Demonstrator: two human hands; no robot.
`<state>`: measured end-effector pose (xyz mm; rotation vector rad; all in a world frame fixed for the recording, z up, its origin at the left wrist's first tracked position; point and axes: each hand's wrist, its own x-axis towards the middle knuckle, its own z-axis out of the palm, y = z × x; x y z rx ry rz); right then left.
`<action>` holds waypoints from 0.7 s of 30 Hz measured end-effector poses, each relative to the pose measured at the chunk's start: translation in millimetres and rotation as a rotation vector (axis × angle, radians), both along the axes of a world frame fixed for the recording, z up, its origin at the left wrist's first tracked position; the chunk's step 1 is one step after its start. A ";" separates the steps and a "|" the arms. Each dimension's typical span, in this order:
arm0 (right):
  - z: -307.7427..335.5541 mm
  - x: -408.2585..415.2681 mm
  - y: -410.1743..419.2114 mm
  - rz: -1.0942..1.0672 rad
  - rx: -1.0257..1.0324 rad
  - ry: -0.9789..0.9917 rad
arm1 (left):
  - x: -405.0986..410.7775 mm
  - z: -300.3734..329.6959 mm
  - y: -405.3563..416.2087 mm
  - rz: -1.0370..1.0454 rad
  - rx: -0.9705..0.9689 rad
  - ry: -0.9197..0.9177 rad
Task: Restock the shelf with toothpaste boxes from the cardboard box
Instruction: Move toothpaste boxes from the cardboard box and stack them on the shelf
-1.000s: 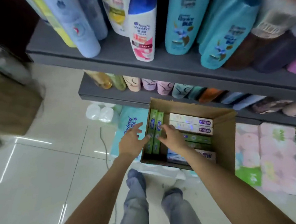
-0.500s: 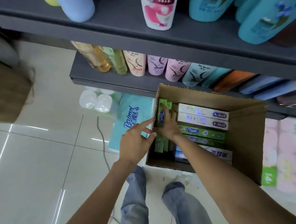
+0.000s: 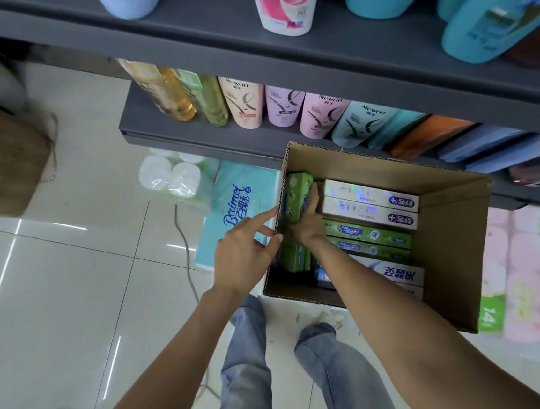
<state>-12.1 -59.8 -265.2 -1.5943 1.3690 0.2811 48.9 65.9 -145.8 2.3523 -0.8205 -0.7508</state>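
Reaching down into the open brown cardboard box (image 3: 450, 252) on the floor, the right hand (image 3: 305, 224) has its grip clamped on a green rectangular toothpaste carton (image 3: 297, 196) standing on end against the box's left wall. The fingers wrap the carton's right side, and its top end pokes up above the hand, tilted slightly away from the person.

That carton's long axis runs close to vertical, up out of the box, whereas the other cartons, two white ones (image 3: 370, 205) and two green ones (image 3: 368, 235) to the right, lie flat with their long axes running left to right. So the way out for the held carton is, by my judgement, straight up along its own length, with little room to swing sideways between the wall and the flat stack.

The left hand (image 3: 245, 253) sits outside the box, just at its left wall. Its fingers are loosely extended, fingertips touching the corrugated edge, and it holds nothing; it seems to be steadying the wall. It is the nearer hand to the upright green cartons (image 3: 295, 256) lower in that same slot, but the right hand already has the hold.

The grey metal shelf (image 3: 208, 137) lies above and beyond the box, lined with shampoo bottles (image 3: 245, 105). From the grip, the carton must travel up and forward to reach it. Which spot on the shelving takes toothpaste cannot be told from here.
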 end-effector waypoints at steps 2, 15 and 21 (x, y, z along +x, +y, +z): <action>-0.3 0.5 0.5 -0.014 0.013 0.003 | 0.0 0.5 -0.4 -0.003 0.010 -0.003; -1.7 3.9 0.2 -0.121 0.137 0.044 | -1.1 -2.3 0.9 0.000 -0.017 -0.017; -3.6 2.1 4.3 -0.105 0.123 0.026 | -1.3 -3.0 1.5 0.003 -0.043 -0.020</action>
